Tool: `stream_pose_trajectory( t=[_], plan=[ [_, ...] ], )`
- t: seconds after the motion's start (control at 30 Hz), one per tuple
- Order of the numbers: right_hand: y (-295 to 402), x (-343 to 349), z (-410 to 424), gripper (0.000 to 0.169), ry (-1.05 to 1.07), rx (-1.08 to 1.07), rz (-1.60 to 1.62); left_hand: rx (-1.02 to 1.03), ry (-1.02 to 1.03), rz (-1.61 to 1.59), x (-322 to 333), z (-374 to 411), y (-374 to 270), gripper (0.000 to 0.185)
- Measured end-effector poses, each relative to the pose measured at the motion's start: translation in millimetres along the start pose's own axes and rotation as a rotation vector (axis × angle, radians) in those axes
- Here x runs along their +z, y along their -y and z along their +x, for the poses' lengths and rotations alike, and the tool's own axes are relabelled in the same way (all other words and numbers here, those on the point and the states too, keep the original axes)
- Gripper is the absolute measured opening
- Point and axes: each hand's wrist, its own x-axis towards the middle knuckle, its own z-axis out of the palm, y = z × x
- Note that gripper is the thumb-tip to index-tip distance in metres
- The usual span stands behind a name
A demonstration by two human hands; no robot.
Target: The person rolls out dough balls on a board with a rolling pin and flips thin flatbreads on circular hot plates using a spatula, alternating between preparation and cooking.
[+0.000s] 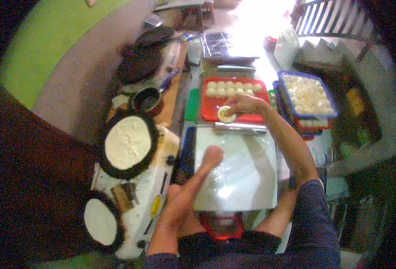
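Observation:
My right hand point(243, 104) pinches a flattened piece of pale dough point(227, 115) over the front part of a red tray point(211, 111). Rows of round dough balls point(230, 89) sit at the back of that tray. My left hand point(214, 155) is above a white board point(235, 181) with a shiny plastic sheet on it. Its fingers look curled, but blur hides whether they hold anything. A metal bar point(240, 127) runs along the board's far edge, and a red handle point(223, 232) sticks out at its near edge.
On my left, a white gas stove point(161, 148) carries two dark pans with flat dough rounds point(128, 143) point(100, 222). Behind them is a small saucepan point(147, 101). Stacked trays of dough balls point(307, 95) stand at the right. Farther back lies a plastic-covered dark tray point(221, 45).

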Motion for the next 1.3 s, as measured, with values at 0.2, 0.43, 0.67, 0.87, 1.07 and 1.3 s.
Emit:
stream_pose_trajectory(
  t=[0.2, 0.43, 0.67, 0.87, 1.07, 1.3],
  plan=[
    [-43, 105, -76, 0.040, 0.248, 0.050, -0.289, -0.111, -0.086, 0.006, -79, 35, -22, 0.029],
    [-104, 223, -128, 0.022, -0.249, -0.263, -0.532, 0.311, -0.304, -0.001, -140, 36, -78, 0.025],
    [-99, 261, -93, 0.074, -0.577, -0.057, -0.744, 0.295, -0.285, -0.156, -133, 16, -127, 0.019],
    [-84, 284, -61, 0.092, -0.591, 0.092, -0.867, 0.310, -0.234, -0.147, -148, -9, -121, 0.020],
    [-132, 239, -82, 0.095, -0.391, 0.049, -0.807, 0.366, -0.127, -0.182, -139, -24, -143, 0.020],
    [-137, 284, -98, 0.090, -0.719, 0.261, -0.742, 0.443, -0.085, -0.209, -132, -41, -141, 0.019]
  ],
)
